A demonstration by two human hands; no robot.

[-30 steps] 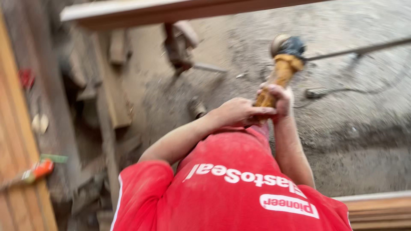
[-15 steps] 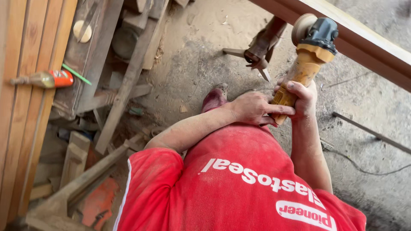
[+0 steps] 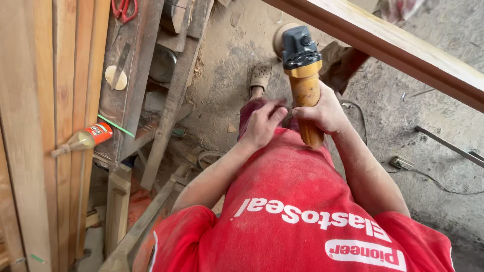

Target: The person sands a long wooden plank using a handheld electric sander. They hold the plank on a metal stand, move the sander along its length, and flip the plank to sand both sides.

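Right hand (image 3: 322,112) clenched around the yellow body of an angle grinder (image 3: 304,83), tool upright, dark head uppermost, lower end of the handle hidden behind the fist and against the red shirt (image 3: 302,211). Left hand (image 3: 262,123) just beside the handle, fingers curled and loose, resting on the shirt; contact with the tool not discernible. Sanding disc (image 3: 280,36) only partly visible behind the grinder head. Beyond the hands, a sandalled foot (image 3: 260,76) on the dusty concrete floor (image 3: 403,116), leg mostly hidden. Long wooden beam (image 3: 403,48) crossing upper right, cut off at the frame edges. At left, stacked planks (image 3: 45,100) bearing a glue bottle (image 3: 83,140); red scissors (image 3: 122,9) cropped at the top edge
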